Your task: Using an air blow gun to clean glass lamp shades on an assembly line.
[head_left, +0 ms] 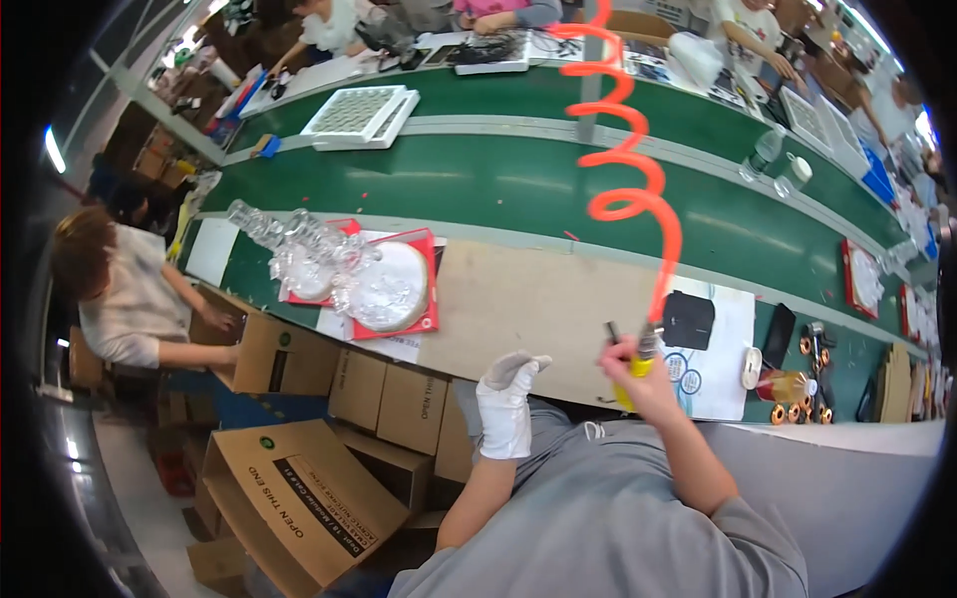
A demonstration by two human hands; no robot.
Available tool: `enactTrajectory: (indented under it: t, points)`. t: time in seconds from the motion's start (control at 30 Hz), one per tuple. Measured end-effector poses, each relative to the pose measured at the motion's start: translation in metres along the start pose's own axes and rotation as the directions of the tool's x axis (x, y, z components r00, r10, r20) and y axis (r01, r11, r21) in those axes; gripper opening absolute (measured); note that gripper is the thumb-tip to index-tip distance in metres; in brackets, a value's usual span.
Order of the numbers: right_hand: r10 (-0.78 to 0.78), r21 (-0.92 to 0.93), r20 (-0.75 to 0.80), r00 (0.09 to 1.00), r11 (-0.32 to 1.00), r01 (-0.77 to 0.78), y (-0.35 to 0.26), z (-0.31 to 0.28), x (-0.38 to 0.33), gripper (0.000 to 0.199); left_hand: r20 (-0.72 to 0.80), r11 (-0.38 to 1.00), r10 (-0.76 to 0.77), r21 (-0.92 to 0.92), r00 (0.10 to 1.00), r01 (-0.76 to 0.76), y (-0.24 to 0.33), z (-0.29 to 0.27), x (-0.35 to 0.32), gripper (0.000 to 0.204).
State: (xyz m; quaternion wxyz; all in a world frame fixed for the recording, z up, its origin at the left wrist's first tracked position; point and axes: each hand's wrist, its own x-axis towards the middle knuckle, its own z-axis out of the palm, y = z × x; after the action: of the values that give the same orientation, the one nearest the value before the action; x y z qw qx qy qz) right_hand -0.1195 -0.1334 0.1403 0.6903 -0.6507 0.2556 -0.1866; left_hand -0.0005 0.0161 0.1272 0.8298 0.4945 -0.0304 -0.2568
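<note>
Orange hose (668,264) comes down in coils to the yellow tool (642,367), which sits in my bare right hand (650,395), above the near edge of the board (538,299). My fingers are closed round its body. My left hand (506,411), in a white glove, is apart from it, near the same edge, fingers partly curled; I can't tell whether they pinch anything small.

As for progress, the tool is in my grip, but I see no piece beneath it, so I judge that it isn't working on anything at this instant. To the left of the board lie two packs (391,289), round and white with crumpled clear plastic, on red bases (431,261). They look assembled, though I can't tell whether anything on them remains undone. Neither hand touches them.

Below, a carton (299,498) stands with its flaps open, so I judge closing it is left; its contents don't show. Beyond it, a co-worker (130,299) reaches into another box (284,354), so that part seems unfinished too.
</note>
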Motion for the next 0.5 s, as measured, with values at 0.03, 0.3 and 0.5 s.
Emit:
enactTrajectory:
  t: [0.03,0.3,0.5]
  points:
    - [-0.054,-0.062,0.058,0.997,0.996,0.057,0.002,0.009,-0.001,0.008,0.019,1.0,-0.016,-0.004,1.0,0.016,-0.007,0.0,-0.002,0.013]
    - [0.157,0.204,0.2,0.967,0.959,-0.198,-0.015,0.021,-0.023,0.011,0.292,0.958,-0.063,-0.249,0.954,0.14,-0.024,0.003,-0.022,0.05]
    - [0.182,0.353,0.114,0.977,0.912,-0.211,-0.011,0.015,-0.021,0.013,0.297,0.999,0.034,0.001,0.954,-0.035,-0.017,0.017,-0.03,0.057]
